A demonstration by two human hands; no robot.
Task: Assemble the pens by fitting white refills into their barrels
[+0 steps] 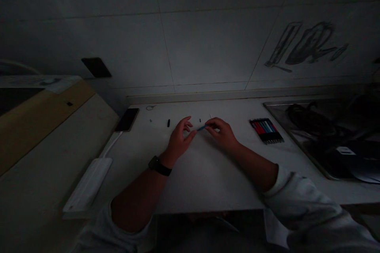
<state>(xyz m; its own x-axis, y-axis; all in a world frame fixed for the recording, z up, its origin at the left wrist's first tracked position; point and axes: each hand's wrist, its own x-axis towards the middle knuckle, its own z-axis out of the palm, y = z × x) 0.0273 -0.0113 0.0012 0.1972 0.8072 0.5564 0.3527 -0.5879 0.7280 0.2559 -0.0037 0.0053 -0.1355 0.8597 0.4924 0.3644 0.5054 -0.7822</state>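
My right hand (pixel 219 131) pinches a short, slim blue pen barrel (pixel 202 127) between thumb and fingertips, just above the white tabletop. At the barrel's left end is the thumb of my left hand (pixel 179 137); whether it touches cannot be made out. The other left fingers are curved and spread apart. Small parts lie beyond the hands: a black cap-like piece (pixel 168 123), a tiny black piece (pixel 200 120) and a thin white stick (pixel 211 116), partly behind my right hand. Farther left is a tiny greyish part (pixel 150 120), too small to name.
A pack of red, blue and white pens (pixel 266 131) lies right of my hands. Beyond it stands a metal-rimmed tray (pixel 299 142) with dark items. On the left are a phone (pixel 127 119), a white power strip (pixel 88 184) and a ring (pixel 150 107). A tiled wall (pixel 208 47) closes the back.
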